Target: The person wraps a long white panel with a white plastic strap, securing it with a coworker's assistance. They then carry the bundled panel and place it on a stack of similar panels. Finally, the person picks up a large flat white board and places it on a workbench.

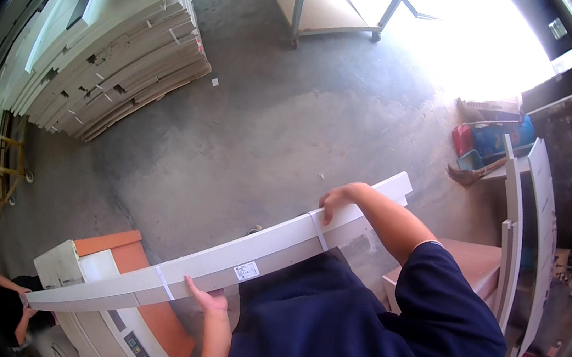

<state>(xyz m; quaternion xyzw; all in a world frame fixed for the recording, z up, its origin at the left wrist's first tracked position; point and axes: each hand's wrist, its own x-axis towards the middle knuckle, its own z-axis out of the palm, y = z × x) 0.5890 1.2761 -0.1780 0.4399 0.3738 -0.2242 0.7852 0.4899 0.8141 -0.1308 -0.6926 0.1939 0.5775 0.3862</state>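
Together with a co-worker, we hold up a long bundle of pale boards (267,246), which slants across our front above the floor (247,142). Our right hand (337,200) is closed on the boards near their right end, fingers bent over the far edge. Our left hand (209,300) touches the near edge, left of the bundle's middle, thumb pointing up along the side; its other fingers are mostly hidden, so we cannot tell whether it is closed. Between our hands we see a small white label (246,271), with a strap (164,283) just beside our left hand and a second strap (319,231) close to our right one. At the left end, the co-worker's hands (26,314) grip the boards.

Below the left half we see an orange and white machine (160,327); whether the boards touch it, we cannot tell. Toward the floor's far left corner rises a stack of panels (137,53), with a yellow trolley (12,153) near it. A cart (334,19) stands at the far edge. Along the right edge we see a blue tub (498,139), a broom (468,175) and upright planks (540,231).
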